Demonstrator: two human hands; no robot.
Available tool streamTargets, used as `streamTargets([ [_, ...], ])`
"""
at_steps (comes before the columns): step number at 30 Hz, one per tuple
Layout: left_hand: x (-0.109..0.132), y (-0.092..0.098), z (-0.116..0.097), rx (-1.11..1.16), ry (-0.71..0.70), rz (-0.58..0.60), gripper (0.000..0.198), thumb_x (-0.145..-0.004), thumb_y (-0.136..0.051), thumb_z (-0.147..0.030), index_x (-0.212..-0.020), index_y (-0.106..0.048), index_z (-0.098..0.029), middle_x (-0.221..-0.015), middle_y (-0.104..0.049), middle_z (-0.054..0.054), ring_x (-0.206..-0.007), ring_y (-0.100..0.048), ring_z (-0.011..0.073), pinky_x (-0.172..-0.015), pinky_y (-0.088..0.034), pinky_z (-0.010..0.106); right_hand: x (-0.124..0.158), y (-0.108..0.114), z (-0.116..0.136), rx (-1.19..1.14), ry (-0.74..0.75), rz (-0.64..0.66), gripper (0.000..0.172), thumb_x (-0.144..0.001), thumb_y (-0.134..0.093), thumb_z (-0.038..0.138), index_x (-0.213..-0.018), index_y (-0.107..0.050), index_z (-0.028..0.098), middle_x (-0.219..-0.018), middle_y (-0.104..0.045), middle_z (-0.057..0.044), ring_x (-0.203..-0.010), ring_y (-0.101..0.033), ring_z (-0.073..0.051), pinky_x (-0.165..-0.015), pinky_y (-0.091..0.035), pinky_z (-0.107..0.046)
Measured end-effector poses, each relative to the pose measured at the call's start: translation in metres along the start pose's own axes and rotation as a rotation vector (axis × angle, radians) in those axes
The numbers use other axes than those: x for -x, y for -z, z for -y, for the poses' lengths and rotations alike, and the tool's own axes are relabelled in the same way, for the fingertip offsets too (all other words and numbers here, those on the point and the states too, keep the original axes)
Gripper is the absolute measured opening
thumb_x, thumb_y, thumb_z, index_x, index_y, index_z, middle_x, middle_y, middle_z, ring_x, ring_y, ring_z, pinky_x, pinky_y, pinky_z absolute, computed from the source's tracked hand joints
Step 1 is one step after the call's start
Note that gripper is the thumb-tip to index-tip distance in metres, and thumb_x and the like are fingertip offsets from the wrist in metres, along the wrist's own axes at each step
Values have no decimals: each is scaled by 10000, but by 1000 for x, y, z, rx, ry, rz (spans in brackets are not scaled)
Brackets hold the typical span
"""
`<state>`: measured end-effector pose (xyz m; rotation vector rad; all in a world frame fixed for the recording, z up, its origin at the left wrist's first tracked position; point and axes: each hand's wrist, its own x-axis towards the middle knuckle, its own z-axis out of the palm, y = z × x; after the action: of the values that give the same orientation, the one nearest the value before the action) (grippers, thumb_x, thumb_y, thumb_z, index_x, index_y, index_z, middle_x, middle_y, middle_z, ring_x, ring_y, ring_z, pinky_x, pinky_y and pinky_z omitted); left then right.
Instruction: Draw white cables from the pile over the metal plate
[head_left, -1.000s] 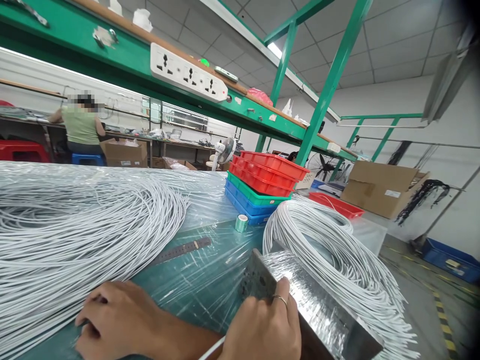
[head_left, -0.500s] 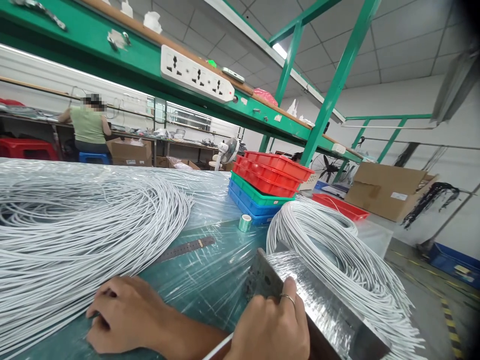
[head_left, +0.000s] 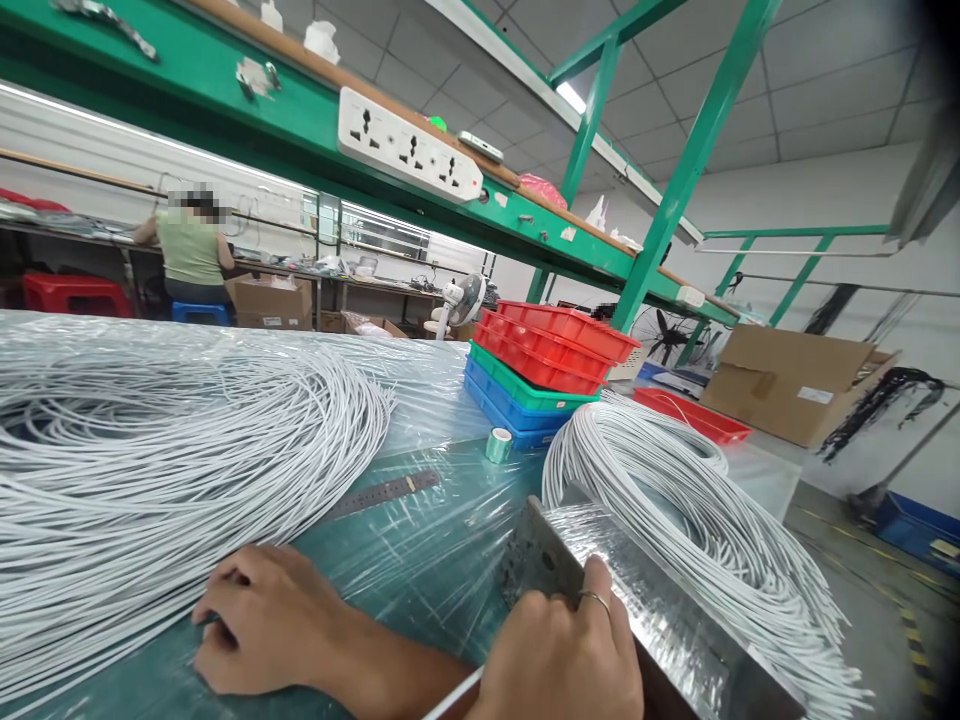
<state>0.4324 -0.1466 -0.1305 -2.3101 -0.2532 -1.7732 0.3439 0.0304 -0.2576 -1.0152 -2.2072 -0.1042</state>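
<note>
My right hand (head_left: 274, 620) reaches across to the left side, knuckles up. Its fingers are curved with the thumb apart, beside the large coil of white cables (head_left: 225, 470), and nothing shows in its grasp. My left hand (head_left: 562, 650), with a ring, crosses over the right forearm. It is closed around a white cable (head_left: 454, 692), and one finger lies on a shiny, film-wrapped metal block (head_left: 660, 610). Behind the block lies a second coil of white cables (head_left: 637, 460). A metal ruler (head_left: 386, 492) and a green tape roll (head_left: 498, 445) rest between the coils.
Stacked red, green and blue trays (head_left: 551, 360) stand beyond the tape. A red tray (head_left: 694, 415) and a cardboard box (head_left: 787, 385) are farther right. A green shelf beam (head_left: 255, 125) with a power strip (head_left: 409, 145) spans above. Another person (head_left: 193, 245) sits far left.
The whole view has shifted slightly, so most things appear a little farther right. Both hands keep the same poses relative to the cable, block and coils.
</note>
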Motion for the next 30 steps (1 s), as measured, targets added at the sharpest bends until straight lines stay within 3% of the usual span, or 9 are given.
streamTargets([
  [4, 1, -1, -3, -6, 21, 1, 246, -652, -521, -59, -747, -746, -91, -772, -731, 74, -297, -438, 158, -264, -301, 347, 1, 0, 0, 7, 11, 22, 230, -782, -575, 367, -921, -669, 211, -968, -702, 4, -877, -680, -183, -862, -585, -287],
  [9, 1, 0, -1, 2, 34, 12, 276, -610, -524, -57, -758, -754, -92, -634, -677, 31, -297, -447, 161, -267, -302, 341, 1, 7, 1, 25, 27, 37, 251, -815, -521, 354, -962, -672, 217, -1026, -691, -9, -914, -681, -182, -876, -583, -281],
  [15, -2, 1, 0, -9, 15, -6, 242, -561, -560, -68, -724, -736, -96, -755, -735, 64, -300, -447, 151, -269, -305, 330, 0, 11, 5, 27, 22, 33, 266, -822, -508, 335, -963, -687, 197, -1017, -683, -5, -906, -678, -184, -882, -588, -298],
  [30, -1, 1, -3, 3, 27, -5, 241, -640, -505, -39, -714, -728, -92, -756, -725, 83, -306, -451, 167, -267, -310, 349, -2, 11, 3, 26, 13, 39, 261, -798, -539, 362, -939, -684, 195, -995, -696, -3, -869, -682, -190, -866, -587, -290],
])
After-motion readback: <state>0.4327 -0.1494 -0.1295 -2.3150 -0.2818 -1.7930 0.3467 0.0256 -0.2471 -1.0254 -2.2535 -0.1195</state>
